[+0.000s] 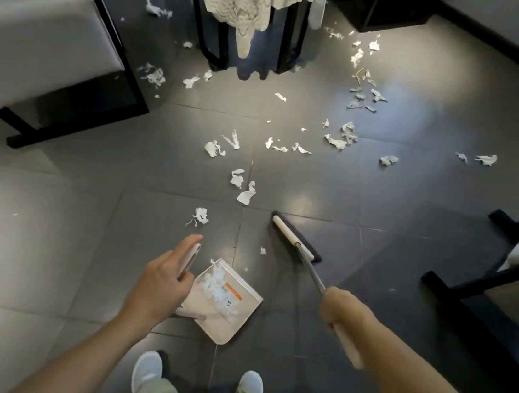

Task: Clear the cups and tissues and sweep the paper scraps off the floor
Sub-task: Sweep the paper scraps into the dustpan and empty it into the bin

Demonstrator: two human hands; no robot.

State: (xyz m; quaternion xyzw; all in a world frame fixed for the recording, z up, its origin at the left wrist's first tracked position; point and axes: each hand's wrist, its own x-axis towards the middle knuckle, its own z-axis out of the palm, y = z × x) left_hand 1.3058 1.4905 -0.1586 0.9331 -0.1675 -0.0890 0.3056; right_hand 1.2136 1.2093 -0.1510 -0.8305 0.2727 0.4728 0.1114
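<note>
left hand [164, 274] grips the dustpan [221, 303] handle, right hand [337, 307] holds the broom [295, 239] on the floor [50, 218], paper scraps [245, 193] scattered ahead.

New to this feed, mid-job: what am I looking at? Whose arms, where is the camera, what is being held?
No machine: these are a person's bare arms, filmed by one wide-angle camera on their head, looking down. The left hand holds the handle of a dustpan with some torn paper in it. The right hand grips a broom, its head on the floor. Paper scraps lie scattered ahead, toward a lace cloth. The shoes at the bottom are theirs.
</note>
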